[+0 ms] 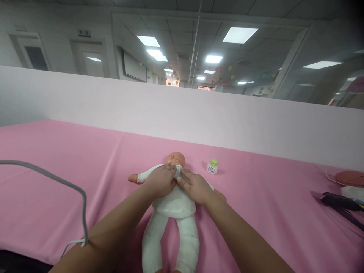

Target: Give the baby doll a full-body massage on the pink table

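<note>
A baby doll (174, 206) in white clothes lies on its back on the pink sheet (256, 204), arms spread and head toward the wall. My left hand (162, 180) rests flat on the left side of its upper chest, fingers stretched toward the neck. On the other side of the chest lies my right hand (196, 185), also flat with its fingers extended. Between the two hands a strip of the white top shows below the chin. Neither hand grips anything. Just right of the doll's head stands a small clear bottle (212, 167) with a green cap.
A grey cable (57, 177) loops in from the left, over my left forearm. At the far right lie a black-handled object (339, 200) and a reddish-brown round item (349, 177). A low white wall (182, 113) with glass above it borders the back.
</note>
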Tool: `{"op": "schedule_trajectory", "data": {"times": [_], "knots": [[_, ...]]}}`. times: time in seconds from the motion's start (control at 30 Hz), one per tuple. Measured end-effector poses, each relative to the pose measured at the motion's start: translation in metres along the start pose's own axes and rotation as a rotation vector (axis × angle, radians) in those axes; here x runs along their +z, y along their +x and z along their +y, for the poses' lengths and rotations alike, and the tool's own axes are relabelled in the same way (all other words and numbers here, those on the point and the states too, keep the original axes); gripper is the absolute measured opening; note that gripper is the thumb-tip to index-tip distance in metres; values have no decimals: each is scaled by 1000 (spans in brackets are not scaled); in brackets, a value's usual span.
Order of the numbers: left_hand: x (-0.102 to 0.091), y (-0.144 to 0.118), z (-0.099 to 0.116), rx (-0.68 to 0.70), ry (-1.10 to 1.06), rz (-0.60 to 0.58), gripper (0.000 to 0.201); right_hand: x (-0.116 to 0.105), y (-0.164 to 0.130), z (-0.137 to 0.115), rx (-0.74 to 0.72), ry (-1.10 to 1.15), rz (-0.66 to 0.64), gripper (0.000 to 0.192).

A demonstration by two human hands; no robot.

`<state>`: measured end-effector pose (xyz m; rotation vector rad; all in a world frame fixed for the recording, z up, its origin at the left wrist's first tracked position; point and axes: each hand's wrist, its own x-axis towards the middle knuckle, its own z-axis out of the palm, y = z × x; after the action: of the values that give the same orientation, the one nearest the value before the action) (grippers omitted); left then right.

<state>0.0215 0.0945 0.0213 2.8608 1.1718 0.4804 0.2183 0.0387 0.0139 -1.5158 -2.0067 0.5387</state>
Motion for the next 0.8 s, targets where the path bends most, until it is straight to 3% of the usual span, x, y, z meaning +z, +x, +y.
{"op": "schedule_trajectory", "data": {"times": [0.17,0.37,0.53,0.67,0.8], "knots": [[11,0,0,60,-57,34,56,14,8,7,-15,-35,-11,73],[19,1,-1,88,-70,-7,57,31,7,15,-22,-83,0,74],[23,-5,2,83,-96,68,57,33,8,18,-13,-91,-14,77],[21,-9,-4,-46,-174,115,54,20,2,9,9,-46,-37,76],[7,-15,-17,-261,-187,272,50,4,-9,1,47,-36,13,69]]}}
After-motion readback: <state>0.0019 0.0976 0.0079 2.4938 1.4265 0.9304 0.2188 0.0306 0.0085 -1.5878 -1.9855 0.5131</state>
